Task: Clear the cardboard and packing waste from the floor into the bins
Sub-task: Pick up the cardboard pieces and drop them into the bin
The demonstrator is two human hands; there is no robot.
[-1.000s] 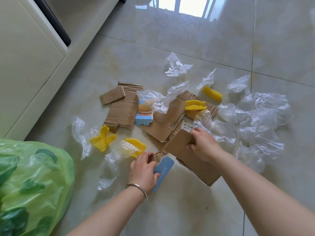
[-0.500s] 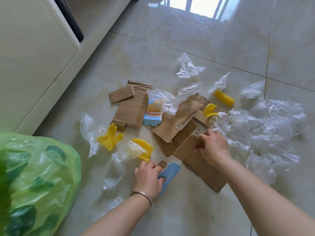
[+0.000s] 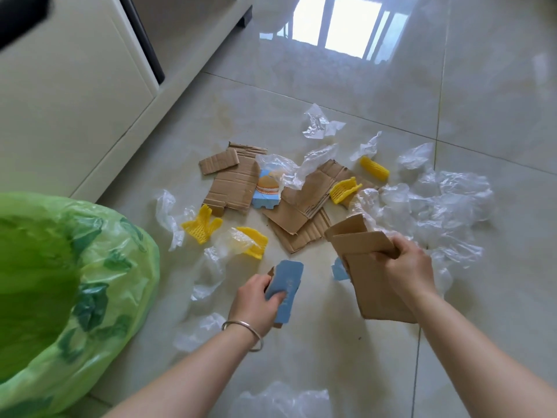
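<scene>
A folded brown cardboard piece [image 3: 373, 279] was held clear of the tiled floor [image 3: 331, 357], gripped at its upper fold by the clenched right hand [image 3: 407, 270]. A small blue card [image 3: 284, 289] was grasped in the left hand [image 3: 254, 303], with what may have been a scrap of brown board pinched behind it, though that was poorly seen. The gathering step was judged to be in hand: more flattened cardboard [image 3: 304, 206], yellow foam netting [image 3: 202, 227] and crumpled clear plastic film [image 3: 437, 206] were left strewn on the floor. The green bin bag [image 3: 75, 282] stood at the left, so the held pieces would next need to be carried across and dropped into it.
</scene>
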